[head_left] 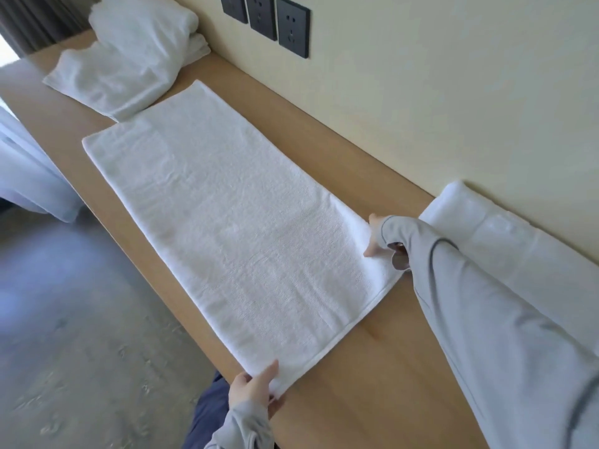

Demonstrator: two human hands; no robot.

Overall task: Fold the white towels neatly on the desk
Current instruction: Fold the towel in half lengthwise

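Note:
A long white towel (223,222) lies flat along the wooden desk (372,367). My left hand (256,388) pinches its near corner at the desk's front edge, thumb on top. My right hand (377,236), mostly covered by a grey sleeve, pinches the other near corner closer to the wall. A loose heap of white towels (129,56) sits at the far end of the desk. A folded white towel (486,231) lies by the wall on the right, partly hidden behind my right arm.
Three dark wall sockets (265,17) are set in the cream wall above the desk. The grey floor (64,319) lies to the left, with white bedding (29,176) hanging at the left edge. Bare wood shows between the towel and the wall.

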